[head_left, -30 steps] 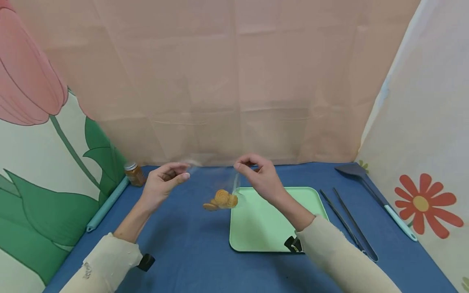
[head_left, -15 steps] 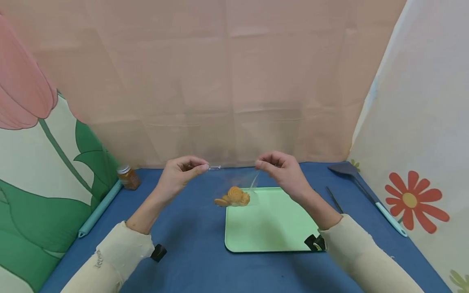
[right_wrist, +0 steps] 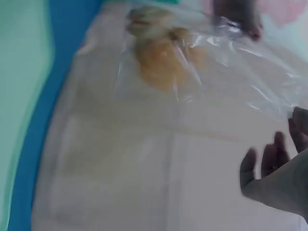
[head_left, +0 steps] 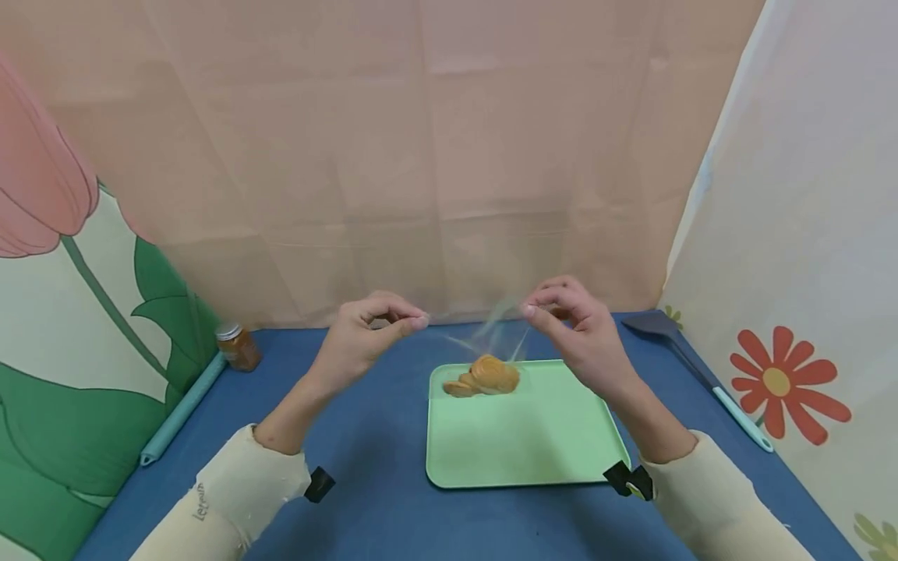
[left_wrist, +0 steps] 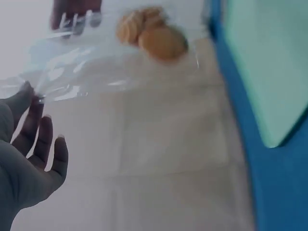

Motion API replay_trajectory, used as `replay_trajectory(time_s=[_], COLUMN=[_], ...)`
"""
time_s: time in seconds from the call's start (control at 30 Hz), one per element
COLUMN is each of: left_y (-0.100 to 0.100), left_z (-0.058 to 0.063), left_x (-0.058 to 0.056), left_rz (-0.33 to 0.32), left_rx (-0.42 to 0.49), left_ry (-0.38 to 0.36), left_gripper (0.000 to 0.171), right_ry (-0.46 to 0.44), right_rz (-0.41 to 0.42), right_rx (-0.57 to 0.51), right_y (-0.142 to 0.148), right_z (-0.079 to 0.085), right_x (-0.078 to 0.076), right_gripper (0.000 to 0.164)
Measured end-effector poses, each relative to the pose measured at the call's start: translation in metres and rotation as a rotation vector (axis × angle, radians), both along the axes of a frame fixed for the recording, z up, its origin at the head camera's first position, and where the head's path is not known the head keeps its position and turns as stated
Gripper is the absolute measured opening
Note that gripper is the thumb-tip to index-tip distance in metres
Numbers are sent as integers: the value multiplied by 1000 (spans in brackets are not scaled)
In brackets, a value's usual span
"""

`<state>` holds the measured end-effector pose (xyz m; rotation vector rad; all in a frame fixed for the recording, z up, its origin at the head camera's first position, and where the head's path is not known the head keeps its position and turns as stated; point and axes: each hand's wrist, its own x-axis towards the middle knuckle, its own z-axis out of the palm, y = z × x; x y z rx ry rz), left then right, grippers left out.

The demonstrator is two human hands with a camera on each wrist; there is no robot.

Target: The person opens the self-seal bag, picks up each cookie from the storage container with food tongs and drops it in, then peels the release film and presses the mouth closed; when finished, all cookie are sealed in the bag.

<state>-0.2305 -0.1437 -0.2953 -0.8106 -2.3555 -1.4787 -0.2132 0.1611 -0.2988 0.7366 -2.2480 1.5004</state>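
A clear plastic bag hangs between my two hands, with several round golden cookies gathered at its bottom. My left hand pinches one upper corner between thumb and forefinger. At the opposite corner my right hand pinches the film the same way. In the left wrist view the bag stretches sideways, its film creased and shiny, and the other fingers of that hand are loosely bent. Below the hands lies a light green tray; the cookies overlap its far left part in the head view.
A small jar with a silver lid stands at the back left, beside a pale blue rolled cylinder. To the right lies a dark spatula with a light blue handle. A blue cloth covers the table.
Both hands have moved right with the bag, carrying the cookies from left of the tray to above it. The tongs at the right are now hidden behind my right arm.
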Motion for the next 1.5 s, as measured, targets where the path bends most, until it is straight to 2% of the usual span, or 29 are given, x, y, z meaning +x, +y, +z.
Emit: replay_trajectory(time_s=[0.1, 0.17, 0.23, 0.37, 0.5, 0.63, 0.83, 1.07, 1.33, 1.5], left_y=[6, 9, 10, 13, 15, 14, 13, 17, 20, 20], left_z=[-6, -9, -12, -14, -12, -11, -10, -8, -4, -3], left_x=[-1, -2, -1, -3, -5, -7, -9, -9, -9, -12], left_rz=[-23, -12, 1, 36, 72, 80, 54, 22, 0, -23], left_rx=[33, 48, 57, 0, -25, -20, 21, 92, 205, 239], left_ry=[-20, -51, -77, -111, -105, -95, -94, -71, -71, -65], left_gripper=[11, 12, 14, 18, 20, 23, 26, 21, 21, 21], right_ry=[102, 99, 98, 88, 49, -15, -59, -132, -162, -173], right_rz=[-45, -62, -77, -81, -70, -69, -35, -10, 3, 16], right_rx=[33, 64, 35, 16, -13, -16, -49, -125, -144, -186], right_y=[4, 6, 8, 11, 13, 13, 13, 13, 15, 13], right_z=[-4, -8, -11, -12, -7, -2, 6, 11, 14, 12], right_x=[-1, -3, -5, -8, -9, -7, -5, -4, -5, -9], right_gripper=[11, 11, 11, 11, 13, 15, 15, 13, 14, 11])
